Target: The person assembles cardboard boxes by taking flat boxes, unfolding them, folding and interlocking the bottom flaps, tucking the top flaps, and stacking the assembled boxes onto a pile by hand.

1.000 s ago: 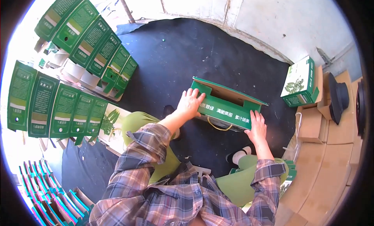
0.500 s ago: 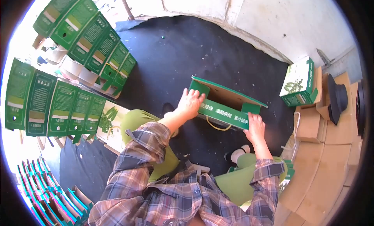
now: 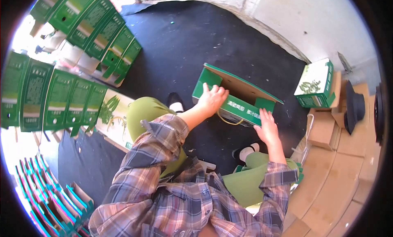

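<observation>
With the green box point(image 3: 235, 98) lying open on the black mat point(image 3: 172, 49) before the knees, the left hand point(image 3: 213, 100) pressed its near flap with spread fingers, the right hand point(image 3: 267, 128) lay flat at its right corner, gripping nothing, so the folding seemed half done.

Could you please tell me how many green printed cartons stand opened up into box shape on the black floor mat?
2: one green open-topped carton under both hands, one closed green-and-white carton by the right wall. More may be hidden.

White Chinese characters on green box point(image 3: 241, 107) front flap, seen upside down; not legible.
</observation>
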